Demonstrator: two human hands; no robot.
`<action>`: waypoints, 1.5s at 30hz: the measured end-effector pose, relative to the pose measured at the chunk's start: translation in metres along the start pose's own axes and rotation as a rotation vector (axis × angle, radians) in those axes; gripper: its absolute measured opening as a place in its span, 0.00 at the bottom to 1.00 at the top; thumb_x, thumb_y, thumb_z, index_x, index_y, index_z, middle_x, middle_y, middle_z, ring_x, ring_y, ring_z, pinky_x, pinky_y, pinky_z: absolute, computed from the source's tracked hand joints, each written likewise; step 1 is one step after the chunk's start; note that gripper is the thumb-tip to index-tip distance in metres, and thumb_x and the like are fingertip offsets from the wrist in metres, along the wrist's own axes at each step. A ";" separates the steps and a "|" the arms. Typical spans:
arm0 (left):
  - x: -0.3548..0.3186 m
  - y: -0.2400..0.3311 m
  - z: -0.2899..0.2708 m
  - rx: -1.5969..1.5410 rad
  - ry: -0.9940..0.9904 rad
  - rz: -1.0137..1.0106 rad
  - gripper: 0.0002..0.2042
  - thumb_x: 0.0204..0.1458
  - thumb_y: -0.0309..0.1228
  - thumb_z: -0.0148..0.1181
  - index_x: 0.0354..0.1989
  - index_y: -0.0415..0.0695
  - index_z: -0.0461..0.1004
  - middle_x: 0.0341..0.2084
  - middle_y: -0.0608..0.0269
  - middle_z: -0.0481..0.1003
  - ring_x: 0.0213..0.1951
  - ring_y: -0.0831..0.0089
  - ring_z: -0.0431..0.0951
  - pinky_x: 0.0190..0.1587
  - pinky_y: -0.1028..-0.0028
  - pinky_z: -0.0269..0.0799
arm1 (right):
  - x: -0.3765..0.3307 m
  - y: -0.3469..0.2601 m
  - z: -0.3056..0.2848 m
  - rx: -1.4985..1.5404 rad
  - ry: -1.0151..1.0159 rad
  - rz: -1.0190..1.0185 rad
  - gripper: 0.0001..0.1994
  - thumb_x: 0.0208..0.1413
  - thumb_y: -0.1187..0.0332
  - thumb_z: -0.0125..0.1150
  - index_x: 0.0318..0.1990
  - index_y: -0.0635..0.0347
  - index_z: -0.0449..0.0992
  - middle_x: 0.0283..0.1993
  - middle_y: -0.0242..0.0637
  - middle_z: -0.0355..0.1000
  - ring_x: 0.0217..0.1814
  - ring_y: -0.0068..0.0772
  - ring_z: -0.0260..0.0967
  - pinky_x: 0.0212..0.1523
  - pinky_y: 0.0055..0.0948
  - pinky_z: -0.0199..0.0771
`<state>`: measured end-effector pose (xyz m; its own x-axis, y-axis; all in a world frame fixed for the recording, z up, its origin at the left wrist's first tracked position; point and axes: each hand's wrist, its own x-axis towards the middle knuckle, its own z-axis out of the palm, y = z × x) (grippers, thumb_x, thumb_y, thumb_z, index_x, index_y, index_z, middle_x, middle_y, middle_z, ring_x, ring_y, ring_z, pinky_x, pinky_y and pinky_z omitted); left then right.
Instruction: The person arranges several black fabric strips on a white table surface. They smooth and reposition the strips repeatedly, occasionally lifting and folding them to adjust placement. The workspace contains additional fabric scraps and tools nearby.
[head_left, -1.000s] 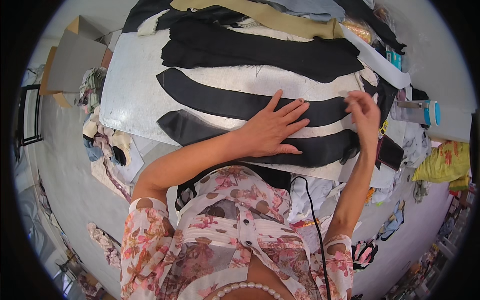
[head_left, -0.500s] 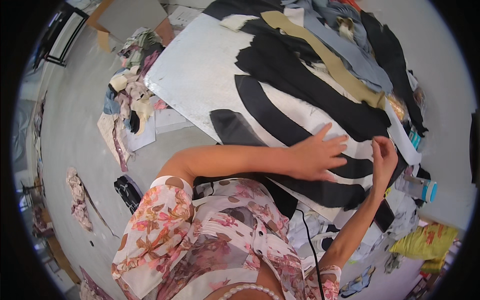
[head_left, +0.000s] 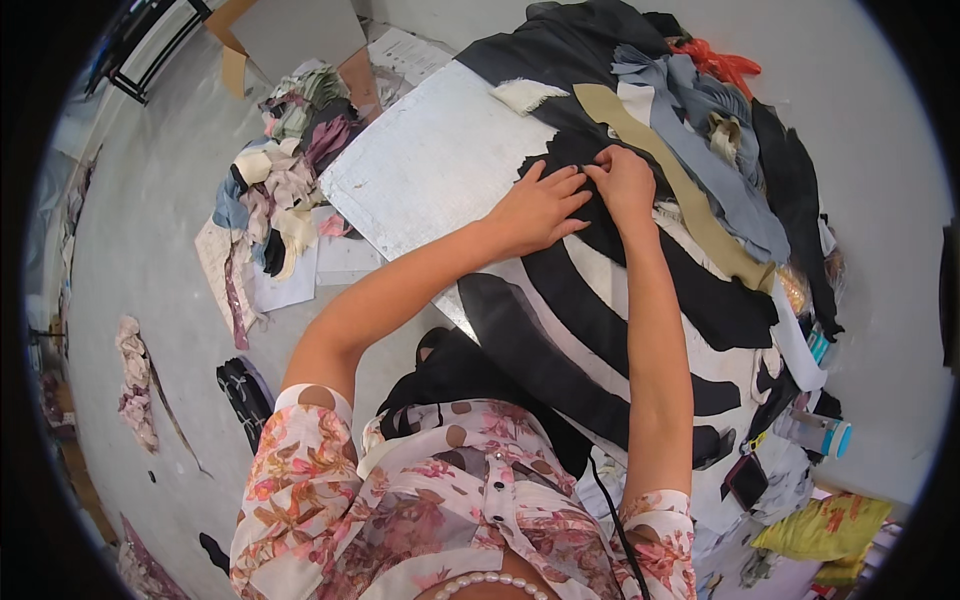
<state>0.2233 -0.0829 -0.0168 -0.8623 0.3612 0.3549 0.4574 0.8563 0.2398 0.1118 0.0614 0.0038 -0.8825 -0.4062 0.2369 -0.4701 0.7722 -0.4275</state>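
A wide black fabric piece (head_left: 715, 290) with ragged ends lies across the white table (head_left: 420, 165). At its far left end my left hand (head_left: 538, 210) rests with its fingers spread on the cloth. Beside it, my right hand (head_left: 625, 188) pinches that same end between thumb and fingertips; the exact bit of edge is hidden by the fingers. Nearer to me lie a curved dark strip (head_left: 580, 292) and another dark strip (head_left: 530, 335), with pale cloth between them. My right forearm crosses over both strips and hides part of them.
Beyond the black piece lie an olive strip (head_left: 690, 200) and crumpled blue-grey cloth (head_left: 735, 195). A red plastic bag (head_left: 722, 66) sits at the back. Fabric scraps (head_left: 275, 190) are heaped left of the table. At right are a dark phone (head_left: 748, 484) and a yellow bag (head_left: 830, 527).
Both hands have moved from the near right part of the strips to the far left end of the black piece. The right hand now pinches it there. The view has shifted slightly.
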 end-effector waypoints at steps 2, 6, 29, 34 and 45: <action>0.000 0.000 0.003 -0.030 0.066 -0.005 0.20 0.59 0.42 0.56 0.54 0.41 0.73 0.59 0.51 0.69 0.64 0.57 0.65 0.63 0.54 0.58 | 0.002 0.000 0.004 -0.033 0.037 -0.015 0.09 0.49 0.64 0.68 0.32 0.60 0.79 0.30 0.41 0.78 0.37 0.50 0.76 0.39 0.44 0.74; 0.002 0.001 -0.001 -0.088 0.086 -0.022 0.18 0.59 0.41 0.57 0.51 0.41 0.75 0.56 0.50 0.70 0.61 0.57 0.67 0.61 0.57 0.60 | -0.001 0.011 0.001 0.089 0.050 0.017 0.08 0.52 0.65 0.66 0.33 0.59 0.80 0.29 0.41 0.78 0.33 0.46 0.77 0.37 0.41 0.75; 0.020 0.005 -0.019 -0.188 0.139 -0.124 0.22 0.54 0.47 0.61 0.44 0.40 0.79 0.45 0.54 0.77 0.47 0.57 0.76 0.50 0.63 0.70 | -0.025 0.019 -0.051 0.953 0.106 0.149 0.07 0.59 0.70 0.63 0.40 0.63 0.80 0.34 0.29 0.76 0.32 0.17 0.71 0.28 0.17 0.67; 0.061 0.032 -0.046 -1.123 0.055 -0.663 0.21 0.58 0.48 0.59 0.44 0.40 0.80 0.35 0.63 0.79 0.38 0.70 0.79 0.39 0.71 0.74 | -0.050 -0.004 -0.075 0.519 0.316 -0.274 0.08 0.51 0.75 0.65 0.40 0.60 0.80 0.35 0.33 0.76 0.38 0.32 0.73 0.35 0.26 0.70; 0.093 0.061 -0.059 -1.109 0.264 -0.368 0.16 0.63 0.41 0.56 0.46 0.41 0.81 0.33 0.68 0.80 0.33 0.85 0.77 0.30 0.83 0.71 | -0.079 0.100 -0.143 0.702 -0.372 0.046 0.16 0.49 0.71 0.62 0.46 0.65 0.78 0.39 0.30 0.74 0.40 0.19 0.69 0.42 0.22 0.70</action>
<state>0.1839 -0.0191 0.0842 -0.9687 -0.0366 0.2454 0.2429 0.0607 0.9681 0.1361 0.2405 0.0666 -0.7882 -0.6135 -0.0487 -0.2197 0.3545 -0.9089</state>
